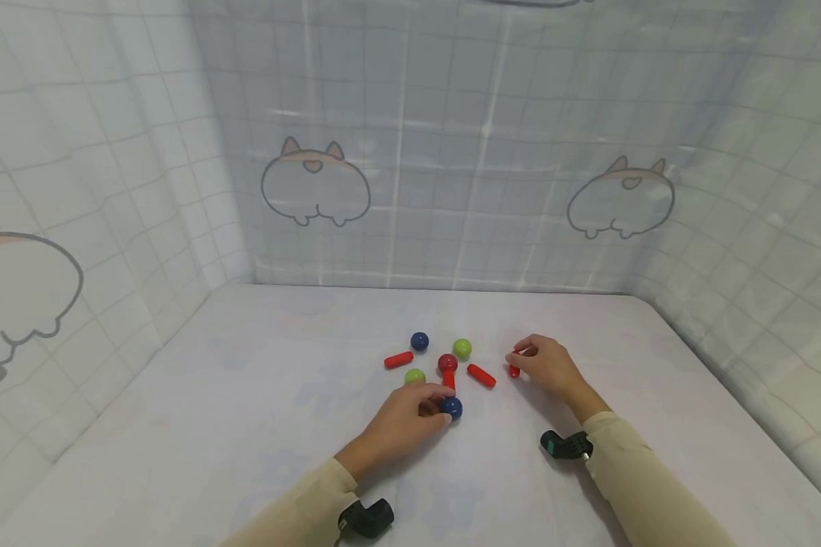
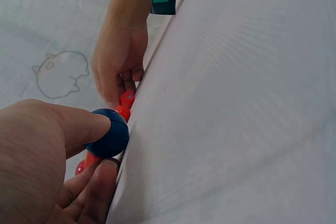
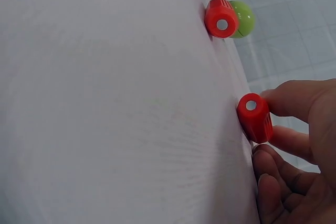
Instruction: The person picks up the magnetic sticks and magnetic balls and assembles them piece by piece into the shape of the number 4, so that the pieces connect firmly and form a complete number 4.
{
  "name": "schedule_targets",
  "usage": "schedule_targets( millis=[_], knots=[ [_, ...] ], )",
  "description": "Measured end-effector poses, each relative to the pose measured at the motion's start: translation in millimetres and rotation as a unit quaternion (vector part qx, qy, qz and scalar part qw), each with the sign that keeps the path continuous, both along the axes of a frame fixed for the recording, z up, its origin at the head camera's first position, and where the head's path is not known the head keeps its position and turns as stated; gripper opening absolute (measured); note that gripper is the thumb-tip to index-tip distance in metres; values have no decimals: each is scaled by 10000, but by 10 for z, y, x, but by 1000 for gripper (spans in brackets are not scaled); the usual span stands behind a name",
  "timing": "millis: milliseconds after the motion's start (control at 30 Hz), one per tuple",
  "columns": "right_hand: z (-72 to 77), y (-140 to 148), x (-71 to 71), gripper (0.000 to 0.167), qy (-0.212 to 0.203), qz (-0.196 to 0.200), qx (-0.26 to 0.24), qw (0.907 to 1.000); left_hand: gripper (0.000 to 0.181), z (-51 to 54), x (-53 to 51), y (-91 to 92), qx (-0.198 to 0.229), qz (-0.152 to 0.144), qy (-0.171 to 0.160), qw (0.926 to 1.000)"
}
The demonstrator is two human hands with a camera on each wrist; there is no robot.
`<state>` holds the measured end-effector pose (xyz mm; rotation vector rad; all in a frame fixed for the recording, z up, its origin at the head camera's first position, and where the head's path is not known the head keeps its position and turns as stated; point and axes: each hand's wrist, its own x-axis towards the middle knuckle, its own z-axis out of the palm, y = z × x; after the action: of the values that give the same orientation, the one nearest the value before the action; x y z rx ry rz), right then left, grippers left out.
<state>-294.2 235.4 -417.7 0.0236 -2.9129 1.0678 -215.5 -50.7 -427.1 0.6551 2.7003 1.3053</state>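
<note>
My left hand pinches a dark blue ball between thumb and fingers, low over the table. Just beyond that ball, a red rod reaches toward a dark red ball; whether the rod touches the blue ball is hidden by my fingers. Off to the right, my right hand holds another red rod by thumb and fingertips at the table surface. A pale metal disc shows in that rod's near end in the right wrist view.
Around the middle lie a second blue ball, a green ball, another green ball beside my left hand, a loose red rod on the left and one more red rod on the right. A tiled-pattern curtain surrounds the white table.
</note>
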Motion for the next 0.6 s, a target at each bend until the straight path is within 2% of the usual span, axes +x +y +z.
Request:
schedule_targets(
  millis=[600],
  knots=[
    [18,5,57,35,-10,-22,-82,10000,36,-8,-1,20,13,18,-14,10000]
  ],
)
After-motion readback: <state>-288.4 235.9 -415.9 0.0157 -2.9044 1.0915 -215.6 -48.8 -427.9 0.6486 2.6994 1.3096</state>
